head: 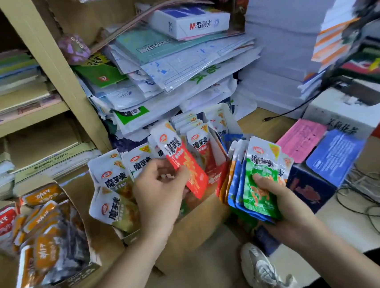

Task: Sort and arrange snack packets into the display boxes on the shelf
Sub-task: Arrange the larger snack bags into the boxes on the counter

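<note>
While the right hand (285, 204) grips a packet stack (257, 174), the left hand (159, 193) pinches a red packet (185, 165) beside it.

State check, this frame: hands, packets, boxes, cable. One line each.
Left hand: pinches red packet over middle box.
Red packet: held, tilted.
Right hand: grips packet stack, green one in front.
Packet stack: held, fanned.
Middle box: open, packets upright inside.
Left box: open, orange packets heaped inside.
Cable plug: loose, unplugged.
</note>
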### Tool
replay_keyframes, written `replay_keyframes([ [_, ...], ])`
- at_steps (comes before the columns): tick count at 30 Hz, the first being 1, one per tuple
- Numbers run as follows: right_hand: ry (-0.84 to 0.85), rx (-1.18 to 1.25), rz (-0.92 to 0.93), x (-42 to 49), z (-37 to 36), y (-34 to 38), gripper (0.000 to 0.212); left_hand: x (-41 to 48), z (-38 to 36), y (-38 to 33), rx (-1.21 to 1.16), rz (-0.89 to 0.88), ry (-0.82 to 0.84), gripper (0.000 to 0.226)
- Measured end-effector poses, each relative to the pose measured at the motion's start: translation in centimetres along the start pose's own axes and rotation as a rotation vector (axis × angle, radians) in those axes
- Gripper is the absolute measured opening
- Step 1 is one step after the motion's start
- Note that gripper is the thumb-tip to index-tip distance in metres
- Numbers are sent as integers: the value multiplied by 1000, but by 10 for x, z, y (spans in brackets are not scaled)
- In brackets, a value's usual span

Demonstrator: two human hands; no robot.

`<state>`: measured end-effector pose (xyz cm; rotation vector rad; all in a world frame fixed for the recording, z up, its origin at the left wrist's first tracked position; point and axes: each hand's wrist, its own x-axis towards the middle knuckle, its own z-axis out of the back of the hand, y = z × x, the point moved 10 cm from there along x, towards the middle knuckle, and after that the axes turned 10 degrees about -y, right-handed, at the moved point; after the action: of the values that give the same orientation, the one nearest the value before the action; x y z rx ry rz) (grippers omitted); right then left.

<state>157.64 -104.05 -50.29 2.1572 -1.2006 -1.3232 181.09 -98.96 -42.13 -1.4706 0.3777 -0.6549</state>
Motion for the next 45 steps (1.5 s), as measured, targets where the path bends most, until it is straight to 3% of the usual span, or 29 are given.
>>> replay_keyframes([
  [5,-88,29,78,7,21,27,50,39,-33,-26,104,-180,-57,38],
  [9,-53,36,97,7,24,35,47,43,-74,-31,234,-350,-57,28],
  [17,1,58,91,12,28,39,47,34,-96,-29,194,-403,-88,32],
  [22,102,109,25,13,24,38,43,35,-100,1,670,-393,-115,32],
  [26,188,144,-13,14,25,35,51,27,-108,13,781,-294,-5,36],
  [29,297,141,-35,14,26,32,73,21,-105,14,683,-214,49,32],
  [31,354,177,-47,13,30,33,74,11,-100,1,502,-209,78,22],
  [33,398,213,-61,8,32,34,70,-11,-102,-20,228,-145,231,11],
  [36,481,241,-51,-1,31,38,63,-66,-123,-36,21,91,645,33],
  [38,462,176,-54,-1,32,35,58,-88,-130,-42,9,104,762,51],
  [42,566,281,-52,1,27,37,47,-86,-131,-42,-35,41,705,32],
  [45,488,146,-73,5,29,23,62,-71,-121,-32,-9,-13,629,46],
])
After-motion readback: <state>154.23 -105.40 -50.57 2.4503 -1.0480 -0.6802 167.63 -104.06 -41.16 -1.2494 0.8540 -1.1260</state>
